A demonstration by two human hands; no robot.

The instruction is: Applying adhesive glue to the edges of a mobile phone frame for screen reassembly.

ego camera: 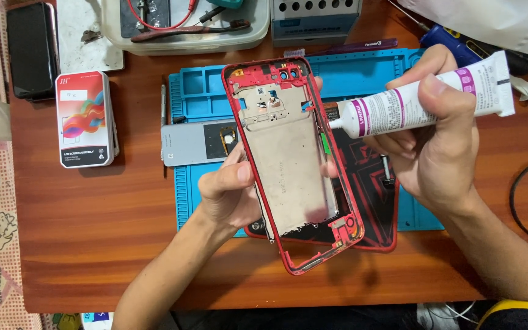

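Observation:
My left hand [230, 192] holds a red phone frame [288, 159] by its left edge, tilted up off the desk with its grey metal inner plate facing me. My right hand [435, 137] grips a white glue tube with purple bands [426, 104]. The tube's nozzle touches the frame's right rim about a third of the way down. Under the frame lie a red and black phone back [377, 201] and a blue work mat [368, 73].
A small white box with a colourful print [85, 119] stands left of the mat, and a black phone [30, 49] lies behind it. A grey flat part [194, 142] rests on the mat. A tray with tools [184, 24] and a grey box [316, 18] sit at the back.

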